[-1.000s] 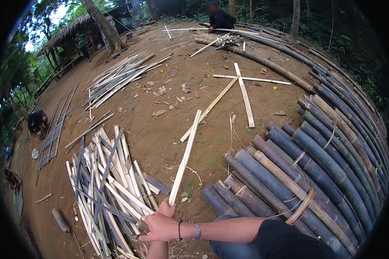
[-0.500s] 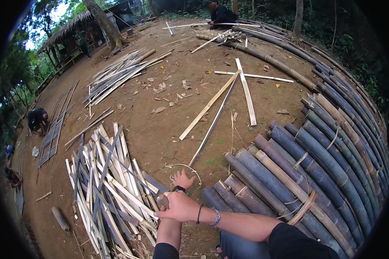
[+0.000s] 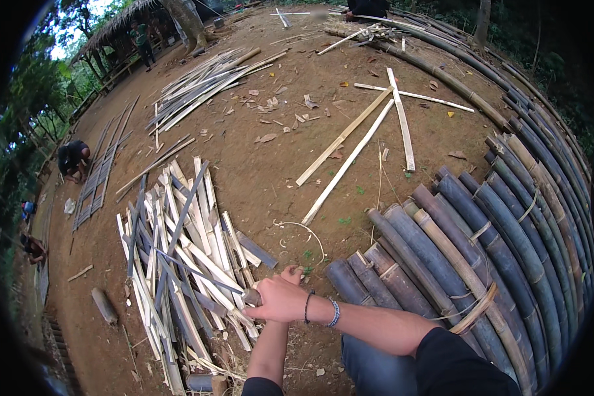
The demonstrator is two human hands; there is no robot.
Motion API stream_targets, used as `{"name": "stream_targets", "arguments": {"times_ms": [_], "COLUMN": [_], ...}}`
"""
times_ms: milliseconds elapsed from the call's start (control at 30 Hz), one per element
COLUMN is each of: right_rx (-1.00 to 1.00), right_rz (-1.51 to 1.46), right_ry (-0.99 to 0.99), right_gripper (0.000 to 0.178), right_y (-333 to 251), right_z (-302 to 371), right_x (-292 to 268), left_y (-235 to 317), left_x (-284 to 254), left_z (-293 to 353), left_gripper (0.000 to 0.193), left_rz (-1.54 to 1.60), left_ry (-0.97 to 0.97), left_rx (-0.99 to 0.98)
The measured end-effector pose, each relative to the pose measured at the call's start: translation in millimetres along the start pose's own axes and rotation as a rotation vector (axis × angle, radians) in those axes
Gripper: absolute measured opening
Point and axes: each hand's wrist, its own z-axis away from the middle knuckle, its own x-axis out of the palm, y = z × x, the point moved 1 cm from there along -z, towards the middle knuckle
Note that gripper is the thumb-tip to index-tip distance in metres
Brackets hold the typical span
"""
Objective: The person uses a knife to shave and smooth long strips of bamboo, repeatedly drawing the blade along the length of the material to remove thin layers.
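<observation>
My right hand (image 3: 275, 300) is closed round the rounded handle (image 3: 251, 297) of what looks like a machete, its thin dark blade (image 3: 201, 272) pointing left over a heap of split bamboo strips (image 3: 185, 241). Behind that wrist, my left hand (image 3: 293, 274) is partly hidden; its visible fingers are loosely bent and apart, with nothing seen in them. Ahead on the soil lies a pale bamboo strip (image 3: 350, 162), its near end beyond my left hand. It fans out beside a second strip (image 3: 343, 136) and a third strip (image 3: 402, 122), all meeting near a crosswise strip (image 3: 435, 100).
Thick dark bamboo poles (image 3: 455, 244) are stacked close on my right. A curled thin strip (image 3: 313, 237) lies on the ground ahead. Farther left are another strip pile (image 3: 204, 89), a lattice panel (image 3: 102, 175) and a crouching person (image 3: 72, 158). A short bamboo piece (image 3: 104, 305) lies left.
My left hand has drawn back toward me from its spread reach. The nearest fanned strip now shows its pale face instead of a dark edge. The view has shifted left and down.
</observation>
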Motion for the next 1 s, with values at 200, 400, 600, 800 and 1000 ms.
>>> {"name": "stream_targets", "arguments": {"times_ms": [200,400,600,800,1000], "right_rx": [0.237,0.076,-0.108,-0.234,0.293], "right_rz": [0.128,0.150,0.167,0.148,-0.284], "right_ry": [0.102,0.001,-0.157,-0.443,-0.906], "right_gripper": [0.045,0.033,0.035,0.041,0.080], "right_y": [93.4,74.5,28.3,25.9,71.9], "right_z": [-29.9,-29.3,3.8,9.7,-59.6], "right_x": [-1.6,61.4,139.8,185.6,204.5], "left_y": [-3.8,45.6,52.4,-3.3,-64.9], "left_x": [-123.9,-205.2,-181.1,-173.0,-214.9], "left_z": [113.0,244.6,266.4,283.0,313.9], "left_gripper": [0.035,0.067,0.046,0.039,0.017], "left_rz": [0.089,1.015,1.339,1.230,1.635], "left_ry": [-0.242,-0.152,0.046,0.232,0.339], "left_rx": [0.133,-0.120,-0.047,-0.113,-0.486]}}
